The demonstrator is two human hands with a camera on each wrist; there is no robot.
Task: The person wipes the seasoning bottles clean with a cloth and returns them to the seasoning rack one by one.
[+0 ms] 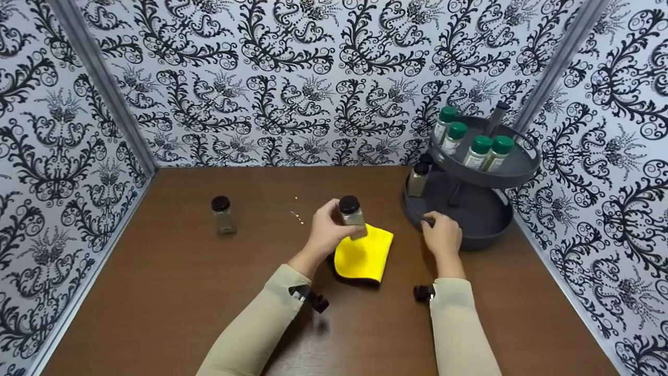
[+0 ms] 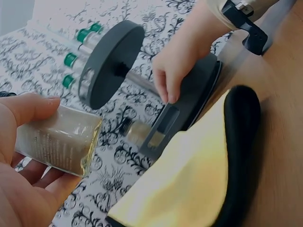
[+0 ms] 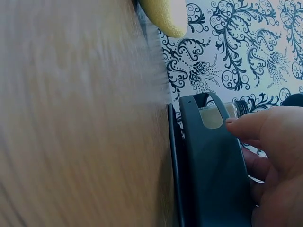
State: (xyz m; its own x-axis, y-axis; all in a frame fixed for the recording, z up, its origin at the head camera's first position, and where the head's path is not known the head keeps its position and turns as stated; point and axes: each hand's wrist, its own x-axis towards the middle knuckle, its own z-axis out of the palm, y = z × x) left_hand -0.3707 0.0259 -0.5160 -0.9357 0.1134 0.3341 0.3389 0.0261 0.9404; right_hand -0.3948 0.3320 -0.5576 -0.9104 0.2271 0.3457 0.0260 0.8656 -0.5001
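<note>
My left hand (image 1: 327, 230) grips a black-capped spice jar (image 1: 352, 213) just above a yellow cloth (image 1: 365, 255) on the brown table. In the left wrist view the jar (image 2: 59, 140) lies in my palm (image 2: 21, 156), the cloth (image 2: 189, 179) below it. My right hand (image 1: 442, 235) holds the front rim of the grey two-tier rack's lower tray (image 1: 472, 237), fingers (image 3: 251, 125) curled over the rim (image 3: 213, 165) beside a handle slot.
The upper tray (image 1: 514, 169) carries several green-capped jars (image 1: 480, 151). A black-capped jar (image 1: 417, 178) stands on the lower tray. Another black-capped jar (image 1: 223, 214) stands alone at the table's left. Patterned walls enclose three sides.
</note>
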